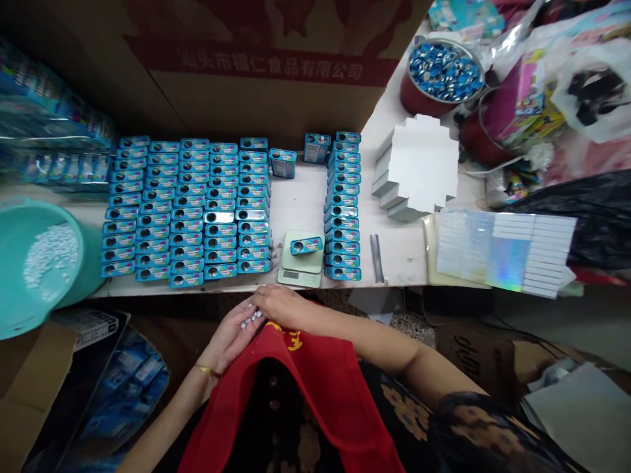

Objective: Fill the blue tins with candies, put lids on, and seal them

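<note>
My left hand (234, 334) is cupped palm up at the table's front edge, holding several small white candies (252, 319). Over its fingertips lies my right hand (280, 306), fingers bent and close together; whatever they grip is hidden. Just beyond both hands, one blue tin (306, 246) rests on a pale green scale (302, 266). To the left stand long rows of the same blue tins (187, 223), and a single column of tins (343, 217) runs to the right of the scale.
A turquoise bucket (81, 263) holding white candies stands left. Behind the tins rises a large cardboard box (236, 92). Right are a metal strip (377, 258), stacked white card (419, 164), shiny sticker sheets (507, 249) and a red pot (419, 98) full of round blue-and-silver pieces.
</note>
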Demonstrator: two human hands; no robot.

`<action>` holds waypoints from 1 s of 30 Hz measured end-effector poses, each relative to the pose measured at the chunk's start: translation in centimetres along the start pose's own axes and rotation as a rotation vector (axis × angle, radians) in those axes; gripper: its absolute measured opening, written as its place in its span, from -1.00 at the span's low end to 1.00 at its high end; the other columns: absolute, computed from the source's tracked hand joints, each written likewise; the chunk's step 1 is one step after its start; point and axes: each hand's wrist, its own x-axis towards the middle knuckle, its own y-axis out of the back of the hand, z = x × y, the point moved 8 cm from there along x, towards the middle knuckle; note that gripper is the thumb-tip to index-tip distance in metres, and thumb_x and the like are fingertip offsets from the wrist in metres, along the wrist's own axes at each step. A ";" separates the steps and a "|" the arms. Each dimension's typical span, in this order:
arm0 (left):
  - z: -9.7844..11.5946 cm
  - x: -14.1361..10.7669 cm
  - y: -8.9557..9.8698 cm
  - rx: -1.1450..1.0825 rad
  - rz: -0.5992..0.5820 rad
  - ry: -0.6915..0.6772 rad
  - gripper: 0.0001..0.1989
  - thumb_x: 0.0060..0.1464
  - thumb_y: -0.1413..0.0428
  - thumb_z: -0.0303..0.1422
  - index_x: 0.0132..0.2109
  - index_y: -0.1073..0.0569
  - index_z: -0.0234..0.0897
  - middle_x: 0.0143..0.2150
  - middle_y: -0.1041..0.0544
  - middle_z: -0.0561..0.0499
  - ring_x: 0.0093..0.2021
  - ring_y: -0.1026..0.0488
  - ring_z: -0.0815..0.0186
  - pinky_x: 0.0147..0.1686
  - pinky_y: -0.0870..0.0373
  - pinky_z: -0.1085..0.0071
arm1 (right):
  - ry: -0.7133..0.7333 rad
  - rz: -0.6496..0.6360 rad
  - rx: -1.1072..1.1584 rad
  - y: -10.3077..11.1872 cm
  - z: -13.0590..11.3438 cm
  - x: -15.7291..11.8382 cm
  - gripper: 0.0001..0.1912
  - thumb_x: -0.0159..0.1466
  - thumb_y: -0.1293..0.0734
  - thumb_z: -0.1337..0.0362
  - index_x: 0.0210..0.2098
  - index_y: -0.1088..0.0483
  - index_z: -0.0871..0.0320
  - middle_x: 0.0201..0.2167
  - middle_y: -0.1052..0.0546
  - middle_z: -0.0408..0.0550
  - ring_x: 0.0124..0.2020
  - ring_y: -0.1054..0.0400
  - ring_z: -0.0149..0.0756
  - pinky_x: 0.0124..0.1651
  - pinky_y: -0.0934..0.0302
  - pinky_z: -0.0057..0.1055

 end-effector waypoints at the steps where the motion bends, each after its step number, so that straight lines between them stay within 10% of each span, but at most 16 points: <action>1: 0.0 0.2 -0.1 0.009 -0.011 0.003 -0.73 -0.06 -0.06 -0.63 -0.16 -0.47 -0.43 -0.19 -0.53 -0.11 -0.12 -0.45 0.25 0.00 -0.27 0.37 | -0.010 -0.001 -0.003 0.0 0.2 -0.2 -0.87 0.25 -0.18 0.34 -0.23 -0.33 0.19 -0.29 -0.39 -0.03 -0.27 -0.28 -0.31 -0.24 -0.20 -0.41; 17: -0.2 2.0 -2.5 -0.002 -0.096 -0.014 -0.77 -0.02 -0.05 -0.62 -0.19 -0.48 -0.43 -0.22 -0.53 -0.12 -0.15 -0.46 0.26 -0.01 -0.31 0.38 | -0.050 0.263 0.148 4.5 3.1 -3.2 -0.75 0.27 -0.16 0.30 -0.09 -0.34 0.17 -0.19 -0.41 0.00 -0.13 -0.24 -0.33 -0.07 -0.16 -0.39; 23: -0.1 1.7 -1.9 -0.065 0.011 0.035 -0.68 0.00 -0.02 -0.64 -0.05 -0.39 -0.48 -0.12 -0.50 -0.24 -0.03 -0.41 0.18 0.03 -0.31 0.36 | -0.470 0.210 -0.226 9.0 12.0 -4.3 -0.57 0.17 -0.29 0.28 0.04 -0.25 0.14 0.00 -0.32 0.10 -0.02 -0.15 -0.11 -0.03 -0.09 -0.22; 30: 1.8 1.1 0.0 -0.156 0.117 -0.018 -0.50 0.00 0.01 -0.67 0.12 -0.24 -0.44 -0.06 -0.48 -0.27 0.00 -0.39 0.17 -0.03 -0.37 0.40 | -0.487 0.241 -0.304 13.6 19.2 2.4 -0.62 0.22 -0.23 0.25 0.03 -0.19 0.15 -0.09 -0.38 0.02 -0.09 -0.19 -0.19 -0.10 -0.13 -0.34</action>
